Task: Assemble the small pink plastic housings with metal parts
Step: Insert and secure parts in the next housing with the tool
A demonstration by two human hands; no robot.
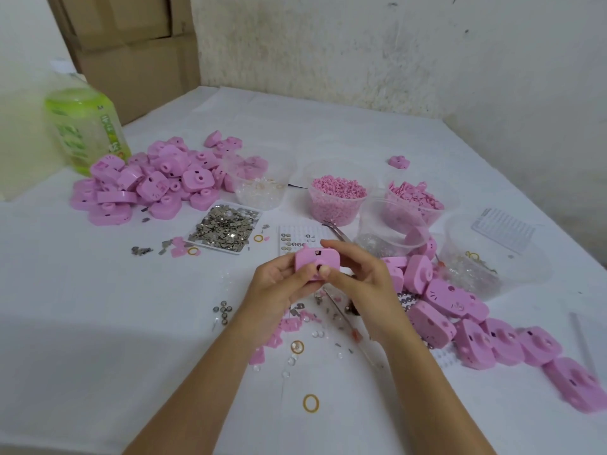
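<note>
Housing [316, 260] held above surface [124, 290] centre, left grip [279, 284] and right grip [356, 280] both pinching it; we judge fitting in progress, next needs a metal part [226, 226] from the tray [219, 248].

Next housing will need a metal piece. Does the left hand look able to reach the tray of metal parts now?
Probably, once freed: the left hand grips the pink housing together with the right hand. The tray of metal parts lies ahead to its left, nothing standing between.

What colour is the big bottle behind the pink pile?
The bottle is light green with a green-and-white label. The head view shows it best, at the far left.
</note>
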